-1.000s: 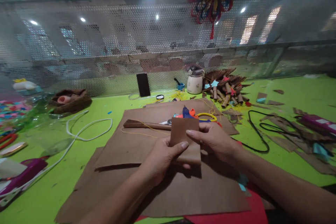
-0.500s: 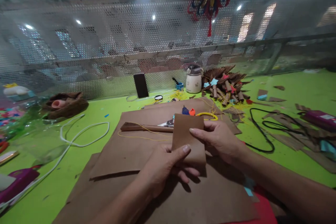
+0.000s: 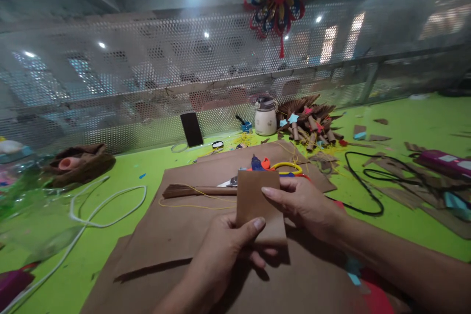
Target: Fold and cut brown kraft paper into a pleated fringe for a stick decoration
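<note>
Brown paper piece (image 3: 257, 201), 5 o'clock of centre, pinched by left hand (image 3: 225, 245) at its 7 o'clock and right hand (image 3: 307, 201) at 3. More left fingers (image 3: 256, 258) show below than a second ago; probably regripping, underside hidden.

Both hands (image 3: 226, 240) (image 3: 307, 203) pinching brown paper piece (image 3: 252, 196), larger sheets (image 3: 167, 233) beneath, green table (image 3: 423, 125)
</note>
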`<control>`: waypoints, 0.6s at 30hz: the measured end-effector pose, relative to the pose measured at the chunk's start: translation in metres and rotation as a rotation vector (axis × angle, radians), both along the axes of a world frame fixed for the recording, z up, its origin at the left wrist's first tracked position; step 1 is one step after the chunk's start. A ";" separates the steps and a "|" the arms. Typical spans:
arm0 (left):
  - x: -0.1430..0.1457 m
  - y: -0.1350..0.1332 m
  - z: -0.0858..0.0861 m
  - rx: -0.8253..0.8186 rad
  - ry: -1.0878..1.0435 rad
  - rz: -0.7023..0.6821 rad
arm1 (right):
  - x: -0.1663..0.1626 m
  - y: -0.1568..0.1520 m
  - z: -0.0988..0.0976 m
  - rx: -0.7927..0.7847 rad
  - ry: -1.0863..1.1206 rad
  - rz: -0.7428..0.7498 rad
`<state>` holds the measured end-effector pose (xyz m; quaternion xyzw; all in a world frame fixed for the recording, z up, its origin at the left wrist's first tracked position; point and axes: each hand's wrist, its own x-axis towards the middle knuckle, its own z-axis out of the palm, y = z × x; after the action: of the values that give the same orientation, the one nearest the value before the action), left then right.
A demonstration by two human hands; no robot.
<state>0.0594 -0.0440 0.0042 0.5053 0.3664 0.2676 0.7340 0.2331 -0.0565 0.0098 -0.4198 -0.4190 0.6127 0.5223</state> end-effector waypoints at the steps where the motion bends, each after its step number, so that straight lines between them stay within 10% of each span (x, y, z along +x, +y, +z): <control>1: 0.000 0.000 0.000 0.001 0.005 0.001 | 0.000 0.000 0.000 -0.004 -0.005 -0.015; 18: 0.001 -0.003 0.003 -0.097 -0.025 -0.037 | 0.002 0.005 0.003 -0.004 -0.021 -0.181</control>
<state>0.0605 -0.0470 0.0072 0.4725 0.3602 0.2420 0.7671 0.2349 -0.0513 0.0128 -0.4632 -0.3835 0.5593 0.5705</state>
